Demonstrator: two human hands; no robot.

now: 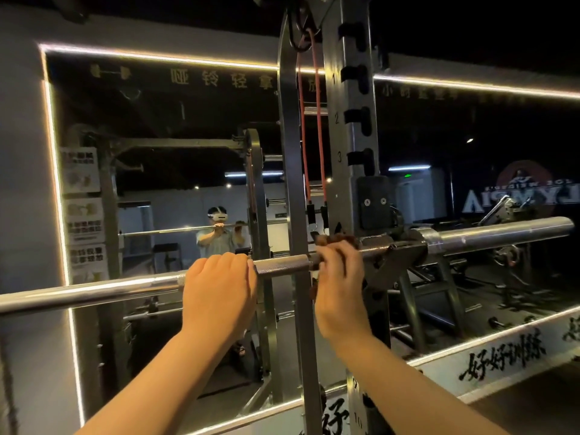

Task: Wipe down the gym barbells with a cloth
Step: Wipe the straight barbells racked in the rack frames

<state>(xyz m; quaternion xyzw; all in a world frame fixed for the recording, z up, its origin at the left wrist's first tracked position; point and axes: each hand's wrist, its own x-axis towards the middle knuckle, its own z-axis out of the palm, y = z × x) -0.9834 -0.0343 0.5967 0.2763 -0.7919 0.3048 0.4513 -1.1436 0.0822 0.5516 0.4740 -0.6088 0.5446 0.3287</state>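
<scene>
Steel barbell [282,265] is seen resting in the hook [396,257] of the rack upright [348,120], with its shaft running out to the left of the upright and its sleeve to the right. A brown cloth [339,239] is clamped round the shaft by the right hand [337,277], just left of the upright, with the fingers curled over the bar. Further left of the upright, the knurled shaft is gripped overhand by the left hand [219,290], apparently to steady it.

The wiping step is judged to be in hand on the stretch nearest the upright. For the next move, the cloth would need to be slid along the shaft under a snug grip, and the steadying hand shifted clear. A red band [318,136] is hung just left of the upright, and a mirror [157,120] is mounted behind it.
</scene>
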